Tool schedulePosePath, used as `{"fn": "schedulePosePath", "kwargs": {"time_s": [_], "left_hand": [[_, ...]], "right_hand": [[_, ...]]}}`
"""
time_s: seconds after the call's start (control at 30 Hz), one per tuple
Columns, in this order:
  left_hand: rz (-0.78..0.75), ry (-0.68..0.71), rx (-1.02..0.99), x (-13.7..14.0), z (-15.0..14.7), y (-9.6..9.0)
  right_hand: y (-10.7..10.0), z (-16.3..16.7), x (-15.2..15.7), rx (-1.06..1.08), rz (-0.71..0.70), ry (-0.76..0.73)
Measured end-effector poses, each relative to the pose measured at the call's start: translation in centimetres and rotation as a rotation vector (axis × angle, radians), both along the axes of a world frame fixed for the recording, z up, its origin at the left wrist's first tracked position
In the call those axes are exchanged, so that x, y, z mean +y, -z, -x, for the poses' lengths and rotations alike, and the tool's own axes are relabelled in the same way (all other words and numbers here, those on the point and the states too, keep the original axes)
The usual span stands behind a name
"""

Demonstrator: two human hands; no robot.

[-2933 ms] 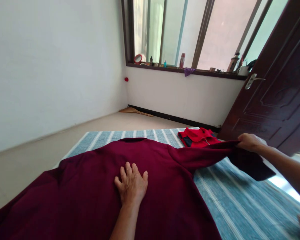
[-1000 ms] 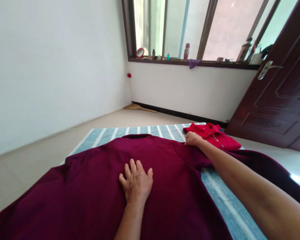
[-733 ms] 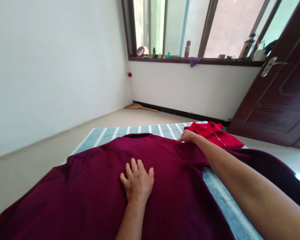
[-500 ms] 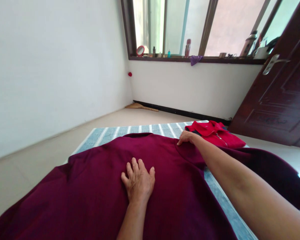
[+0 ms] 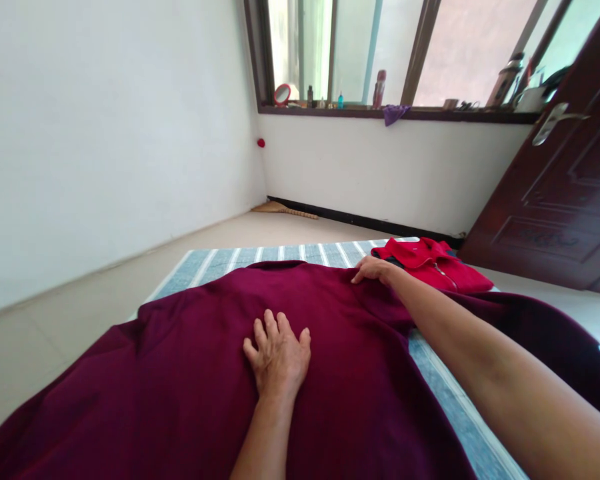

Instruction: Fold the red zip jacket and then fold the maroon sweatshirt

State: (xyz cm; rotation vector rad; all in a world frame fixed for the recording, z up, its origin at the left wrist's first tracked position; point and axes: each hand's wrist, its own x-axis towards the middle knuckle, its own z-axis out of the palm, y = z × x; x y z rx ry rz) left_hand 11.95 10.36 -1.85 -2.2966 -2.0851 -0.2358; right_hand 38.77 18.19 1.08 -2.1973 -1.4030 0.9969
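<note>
A maroon long-sleeved top (image 5: 190,373) lies spread over a blue-and-white striped cloth (image 5: 205,265), its collar end away from me and one sleeve stretched to the right. My left hand (image 5: 279,353) rests palm down on the middle of the top, fingers spread. At the right shoulder of the top, my right hand (image 5: 373,269) has its fingers closed on the fabric. Just beyond that hand sits a folded red zip-collar garment (image 5: 430,261), with something dark showing beneath it.
A dark red door (image 5: 555,193) stands at the right. Bottles, a red-rimmed mirror (image 5: 283,94) and a purple cloth (image 5: 395,114) are on the window sill (image 5: 330,112). A broom (image 5: 285,210) lies on the floor by the far wall.
My right hand has shifted slightly at the shoulder, and the fabric there looks a little more bunched. My left hand stays in place on the top. The view has tilted slightly.
</note>
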Motion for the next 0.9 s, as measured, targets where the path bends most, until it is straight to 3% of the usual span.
{"fn": "schedulePosePath", "kwargs": {"time_s": [0.5, 0.6, 0.73, 0.9], "left_hand": [[-0.016, 0.007, -0.003, 0.0, 0.0, 0.3], [-0.024, 0.006, -0.005, 0.1, 0.0, 0.5], [-0.017, 0.006, -0.016, 0.1, 0.1, 0.5], [0.002, 0.011, -0.060, -0.2, 0.2, 0.5]], "right_hand": [[0.3, 1.2, 0.0, -0.434, 0.042, -0.177], [-0.1, 1.8, -0.7, -0.548, -0.023, -0.174], [-0.3, 3.9, -2.6, -0.697, -0.214, -0.192], [2.1, 6.6, -5.7, -0.689, -0.358, -0.340]]}}
